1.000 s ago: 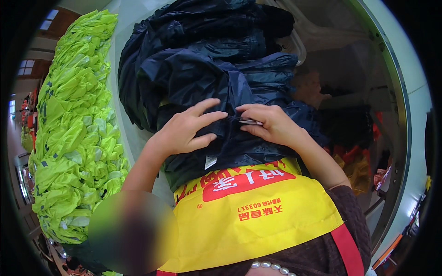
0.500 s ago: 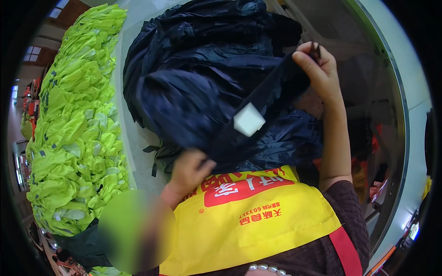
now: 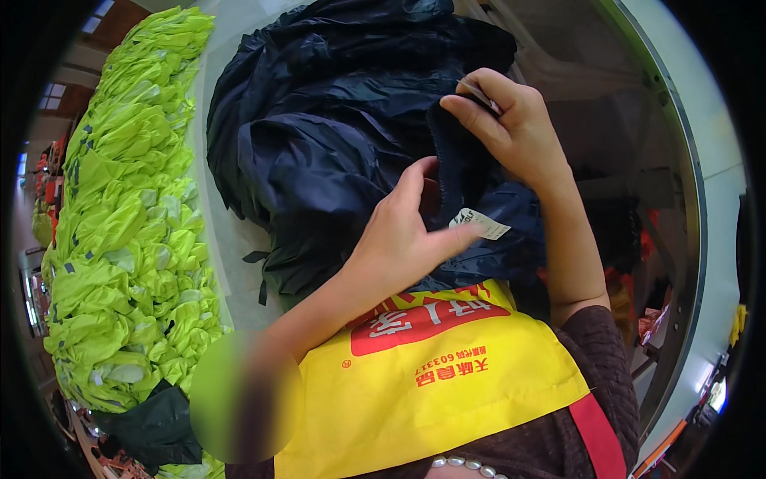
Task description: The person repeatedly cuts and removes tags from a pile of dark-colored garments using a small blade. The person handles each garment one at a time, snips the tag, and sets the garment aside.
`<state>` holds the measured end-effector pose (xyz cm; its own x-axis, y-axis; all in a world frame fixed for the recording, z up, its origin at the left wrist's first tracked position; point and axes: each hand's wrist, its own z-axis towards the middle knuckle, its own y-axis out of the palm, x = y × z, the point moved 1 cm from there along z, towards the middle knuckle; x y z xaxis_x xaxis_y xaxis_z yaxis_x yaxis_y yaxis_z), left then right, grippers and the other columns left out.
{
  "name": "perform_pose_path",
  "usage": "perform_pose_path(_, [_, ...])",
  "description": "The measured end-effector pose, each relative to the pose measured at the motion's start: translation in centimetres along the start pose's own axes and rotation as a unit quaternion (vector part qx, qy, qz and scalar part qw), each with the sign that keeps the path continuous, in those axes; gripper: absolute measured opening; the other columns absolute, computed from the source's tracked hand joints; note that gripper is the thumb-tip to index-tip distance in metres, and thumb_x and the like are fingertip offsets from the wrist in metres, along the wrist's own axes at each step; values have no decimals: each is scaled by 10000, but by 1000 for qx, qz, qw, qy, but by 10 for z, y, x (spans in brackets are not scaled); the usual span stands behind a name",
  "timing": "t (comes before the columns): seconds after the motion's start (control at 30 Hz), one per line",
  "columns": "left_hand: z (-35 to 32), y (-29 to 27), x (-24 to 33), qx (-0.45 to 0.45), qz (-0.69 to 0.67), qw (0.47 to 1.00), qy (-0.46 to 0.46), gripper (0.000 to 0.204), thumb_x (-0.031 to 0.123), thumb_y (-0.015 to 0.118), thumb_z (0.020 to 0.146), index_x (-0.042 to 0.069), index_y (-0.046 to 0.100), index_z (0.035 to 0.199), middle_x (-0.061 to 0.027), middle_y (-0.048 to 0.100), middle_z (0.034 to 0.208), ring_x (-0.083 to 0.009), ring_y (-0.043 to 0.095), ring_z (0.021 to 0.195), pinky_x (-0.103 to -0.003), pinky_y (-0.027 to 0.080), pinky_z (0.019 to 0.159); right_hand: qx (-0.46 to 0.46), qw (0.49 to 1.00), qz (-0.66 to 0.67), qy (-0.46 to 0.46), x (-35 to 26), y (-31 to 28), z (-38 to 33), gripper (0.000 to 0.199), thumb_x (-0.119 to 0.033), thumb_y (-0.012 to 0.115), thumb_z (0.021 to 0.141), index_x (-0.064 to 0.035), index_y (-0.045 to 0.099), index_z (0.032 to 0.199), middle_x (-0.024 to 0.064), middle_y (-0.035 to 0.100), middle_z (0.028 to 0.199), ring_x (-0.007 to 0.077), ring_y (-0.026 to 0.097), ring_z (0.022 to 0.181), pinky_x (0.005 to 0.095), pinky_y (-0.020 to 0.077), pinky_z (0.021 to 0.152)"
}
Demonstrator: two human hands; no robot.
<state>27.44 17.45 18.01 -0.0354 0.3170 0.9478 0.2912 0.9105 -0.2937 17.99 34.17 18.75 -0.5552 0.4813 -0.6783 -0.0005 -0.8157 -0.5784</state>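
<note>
Pinching crinkly navy fabric (image 3: 319,152) — right hand (image 3: 511,128) grips its ribbed edge, left hand (image 3: 407,239) its white label (image 3: 479,223).

Both hands gripping dark navy garment (image 3: 335,152), neon-yellow pile (image 3: 128,215) beside

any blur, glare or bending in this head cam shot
Head view: strong fisheye, the table edge curving and black corners around the circle; a smeared blurred patch covers the left forearm; the left hand and right hand on the dark navy garment are sharp; the neon yellow-green pile is bright; soft even light, no hard glare.
</note>
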Motion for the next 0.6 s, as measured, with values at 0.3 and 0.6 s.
perform_pose_path(0.3, [3,-28,-33,-101,-319,934,-124,426,-36,691,732,-9,549,1133,-73,658,962,-136,648,842,-264,513,795,-24,992,86,90,41,-5,-9,223,-284,676,823,-63,654,830,11,569,662,97,533,621,215,409,575])
perform_pose_path(0.6, [5,-25,-28,-124,-254,946,-159,320,18,714,747,15,594,1044,-56,668,891,-115,638,775,-240,514,705,-51,986,127,94,44,-6,-7,215,-272,685,816,-59,662,838,6,590,679,96,557,642,215,431,603])
